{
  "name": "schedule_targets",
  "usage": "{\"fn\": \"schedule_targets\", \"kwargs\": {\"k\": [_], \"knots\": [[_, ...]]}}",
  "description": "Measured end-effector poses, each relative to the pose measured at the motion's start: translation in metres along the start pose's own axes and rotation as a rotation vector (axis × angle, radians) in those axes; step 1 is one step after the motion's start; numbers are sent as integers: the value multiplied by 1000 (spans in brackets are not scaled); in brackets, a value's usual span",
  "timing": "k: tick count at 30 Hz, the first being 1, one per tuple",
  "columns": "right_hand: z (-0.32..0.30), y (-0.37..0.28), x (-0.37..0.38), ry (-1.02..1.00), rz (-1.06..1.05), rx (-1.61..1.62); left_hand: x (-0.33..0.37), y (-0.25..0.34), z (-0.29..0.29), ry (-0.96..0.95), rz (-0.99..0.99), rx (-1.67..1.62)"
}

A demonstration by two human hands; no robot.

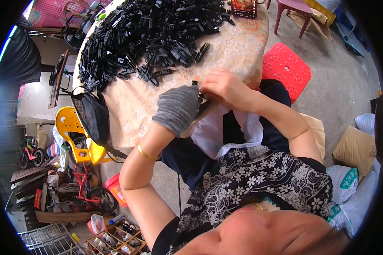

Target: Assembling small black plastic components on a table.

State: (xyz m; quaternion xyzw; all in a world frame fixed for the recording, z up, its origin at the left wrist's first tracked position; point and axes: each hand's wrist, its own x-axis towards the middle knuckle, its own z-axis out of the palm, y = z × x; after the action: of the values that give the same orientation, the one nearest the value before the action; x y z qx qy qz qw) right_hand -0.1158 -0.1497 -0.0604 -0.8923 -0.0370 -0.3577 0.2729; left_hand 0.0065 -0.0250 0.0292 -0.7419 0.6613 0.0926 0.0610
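My left hand [177, 108], in a grey striped knit glove, is closed around a small black plastic piece [195, 83] at the table's near edge. One end of the piece sticks up past the glove; the rest is mostly hidden. My bare right hand [230, 88] meets it from the other side, its fingertips pinched together at the black part. Beyond my hands a big heap of black plastic pieces [144, 36], clip-like in shape, covers the far side of the table [242, 51]. A few loose pieces [155, 75] lie at the heap's near edge.
A phone [244, 8] stands at the table's far edge. To the right is a red stool [286, 68]; to the left, a black bag [91, 117] hangs by a yellow chair [74, 134]. White plastic [212, 131] lies over my lap. Sacks [354, 151] are piled at far right.
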Motion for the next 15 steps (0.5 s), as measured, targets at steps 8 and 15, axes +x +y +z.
{"fn": "schedule_targets", "kwargs": {"k": [8, 15], "knots": [[-5, -6, -2, 64, 16, -140, 12, 5, -6, -21, 72, 6], [-4, -1, -10, 83, 8, -181, 20, 3, -7, -56, 122, 5]]}}
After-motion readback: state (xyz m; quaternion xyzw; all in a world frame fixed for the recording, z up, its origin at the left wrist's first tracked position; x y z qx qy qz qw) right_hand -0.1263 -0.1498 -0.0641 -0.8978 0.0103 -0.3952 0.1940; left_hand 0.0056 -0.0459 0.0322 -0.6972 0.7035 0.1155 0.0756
